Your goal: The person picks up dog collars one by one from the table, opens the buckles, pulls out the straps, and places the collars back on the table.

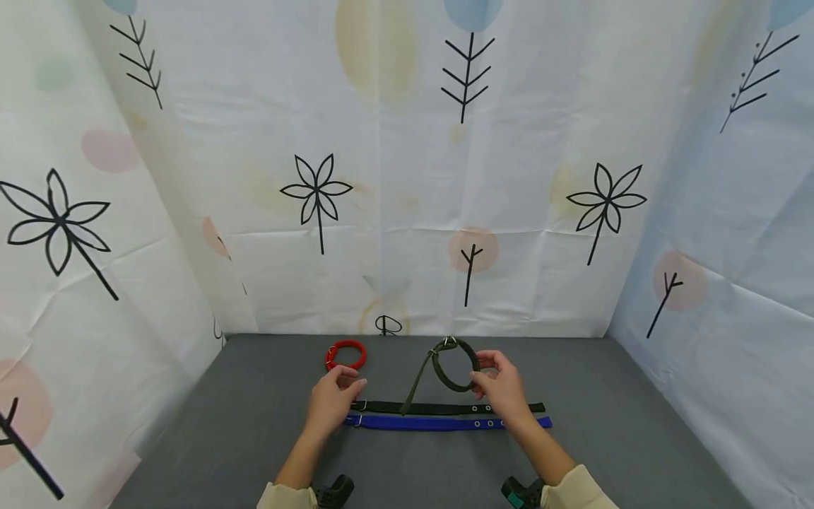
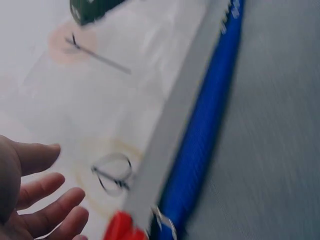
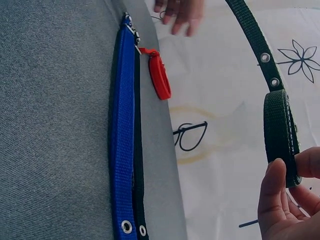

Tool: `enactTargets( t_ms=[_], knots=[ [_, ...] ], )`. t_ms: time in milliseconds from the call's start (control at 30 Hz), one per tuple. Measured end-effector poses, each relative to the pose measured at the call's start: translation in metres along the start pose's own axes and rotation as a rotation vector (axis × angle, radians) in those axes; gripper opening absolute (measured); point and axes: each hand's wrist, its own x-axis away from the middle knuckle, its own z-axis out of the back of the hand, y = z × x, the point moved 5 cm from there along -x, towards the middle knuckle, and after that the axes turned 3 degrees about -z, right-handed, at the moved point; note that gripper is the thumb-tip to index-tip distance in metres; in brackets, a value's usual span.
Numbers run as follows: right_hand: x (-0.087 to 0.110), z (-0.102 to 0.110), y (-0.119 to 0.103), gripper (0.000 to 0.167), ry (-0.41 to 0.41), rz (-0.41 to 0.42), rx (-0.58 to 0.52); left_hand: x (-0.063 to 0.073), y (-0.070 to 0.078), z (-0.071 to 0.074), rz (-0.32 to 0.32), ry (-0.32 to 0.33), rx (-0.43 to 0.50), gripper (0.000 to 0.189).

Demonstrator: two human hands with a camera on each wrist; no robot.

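Note:
My right hand (image 1: 505,389) pinches a dark green buckled collar (image 3: 277,125) between thumb and fingers, above the table. The collar is closed into a loop, its tail with metal eyelets hanging at the left in the head view. My left hand (image 1: 332,401) holds nothing, its fingers loosely bent in the left wrist view. It is near the red collar (image 3: 159,77), which lies looped at the back left. A blue collar (image 1: 420,423) and a dark green-black collar (image 1: 420,408) lie straight, side by side, with buckles at the left and eyelets at the right.
The grey table (image 1: 254,424) carries the collars. A white patterned cloth (image 1: 407,283) hangs along its back edge and both sides. Dark devices are strapped at both wrists, by the light sleeves (image 1: 579,489).

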Motion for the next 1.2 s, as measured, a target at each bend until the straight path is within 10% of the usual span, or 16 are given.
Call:
enactTargets(
  t_ms=[467,700,1200],
  knots=[
    [0.004,-0.005,-0.001,0.034,-0.01,0.017,-0.003,-0.003,0.08,-0.043,-0.149,-0.158,0.267,0.034],
    [0.019,-0.009,-0.023,0.033,-0.01,0.07,0.021,-0.003,0.094,-0.062,-0.175,-0.165,0.266,0.037],
    [0.012,-0.013,0.007,0.033,0.075,0.14,0.004,-0.001,0.105,-0.075,-0.145,-0.129,0.343,0.034]
  ],
)
